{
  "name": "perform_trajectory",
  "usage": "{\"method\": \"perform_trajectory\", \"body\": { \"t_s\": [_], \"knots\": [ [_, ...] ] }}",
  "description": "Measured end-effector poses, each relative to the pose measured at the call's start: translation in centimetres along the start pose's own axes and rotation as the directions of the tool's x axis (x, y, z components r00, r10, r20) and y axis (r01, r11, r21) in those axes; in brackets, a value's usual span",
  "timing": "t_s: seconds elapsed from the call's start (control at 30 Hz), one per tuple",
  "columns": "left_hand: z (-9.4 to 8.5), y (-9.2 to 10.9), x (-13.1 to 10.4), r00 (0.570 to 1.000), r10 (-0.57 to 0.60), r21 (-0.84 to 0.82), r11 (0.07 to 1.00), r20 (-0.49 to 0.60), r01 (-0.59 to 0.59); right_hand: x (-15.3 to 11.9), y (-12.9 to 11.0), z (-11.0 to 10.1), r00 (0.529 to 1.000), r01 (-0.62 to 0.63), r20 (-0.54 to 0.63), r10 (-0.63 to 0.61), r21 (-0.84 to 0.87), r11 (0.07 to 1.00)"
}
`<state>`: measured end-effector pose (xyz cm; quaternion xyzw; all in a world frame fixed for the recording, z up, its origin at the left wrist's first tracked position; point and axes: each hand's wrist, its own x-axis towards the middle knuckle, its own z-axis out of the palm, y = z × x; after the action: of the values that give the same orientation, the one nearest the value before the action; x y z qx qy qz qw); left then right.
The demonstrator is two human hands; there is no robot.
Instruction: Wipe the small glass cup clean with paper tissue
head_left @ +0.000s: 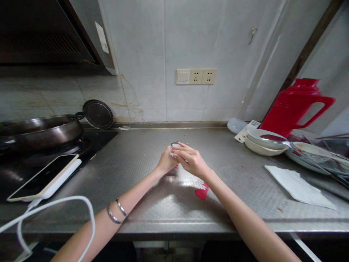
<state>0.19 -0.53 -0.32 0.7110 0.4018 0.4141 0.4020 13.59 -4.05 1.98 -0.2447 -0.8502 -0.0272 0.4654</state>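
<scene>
Small whitish object (pixel 175 146), dark at its upper edge, further detail hidden: centre of the frame, above a metal counter (pixel 131 156). Left hand (pixel 165 161): closed around the object. Right hand (pixel 194 160): laid over it, fingers across it; whether these also grip, cannot tell. Red scrap (pixel 201 193), ragged pale edge: on the counter, below centre. White paper sheet (pixel 298 185): lower right. Red flask (pixel 291 107): right edge, upper half. Metal pan (pixel 54 131): left edge, mid-height.
</scene>
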Motion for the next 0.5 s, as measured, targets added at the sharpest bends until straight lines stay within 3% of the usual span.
{"method": "perform_trajectory", "body": {
  "t_s": [0.07, 0.1, 0.2, 0.23, 0.27, 0.43, 0.5],
  "knots": [
    [0.0, 0.2, 0.0, 0.999, -0.019, -0.112, 0.993, 0.038, 0.023, 0.0, -0.2, 0.0, 0.985, -0.149, -0.085, 0.153, 0.05, 0.988],
    [0.0, 0.4, -0.1, 0.998, -0.039, -0.17, 0.984, 0.044, 0.046, 0.0, -0.2, -0.1, 0.954, -0.25, -0.154, 0.257, 0.064, 0.966],
    [0.1, 1.0, -0.6, 0.995, -0.102, -0.298, 0.95, -0.01, 0.095, 0.1, 0.0, -0.3, 0.808, -0.475, -0.348, 0.476, 0.095, 0.875],
    [0.2, 1.1, -0.7, 0.993, -0.11, -0.323, 0.942, -0.032, 0.094, 0.1, 0.1, -0.3, 0.787, -0.495, -0.37, 0.493, 0.096, 0.863],
    [0.2, 1.2, -0.8, 0.993, -0.109, -0.339, 0.937, -0.041, 0.089, 0.0, 0.2, -0.3, 0.789, -0.495, -0.37, 0.49, 0.088, 0.864],
    [-0.3, 1.4, -0.7, 0.991, -0.122, -0.375, 0.922, -0.054, 0.093, -0.3, 0.4, 0.5, 0.891, -0.373, -0.273, 0.362, 0.013, 0.928],
    [-0.7, 1.2, -0.3, 0.987, -0.134, -0.374, 0.923, -0.091, 0.091, -0.4, 0.3, 0.7, 0.906, -0.346, -0.258, 0.336, 0.007, 0.938]
  ]
}}
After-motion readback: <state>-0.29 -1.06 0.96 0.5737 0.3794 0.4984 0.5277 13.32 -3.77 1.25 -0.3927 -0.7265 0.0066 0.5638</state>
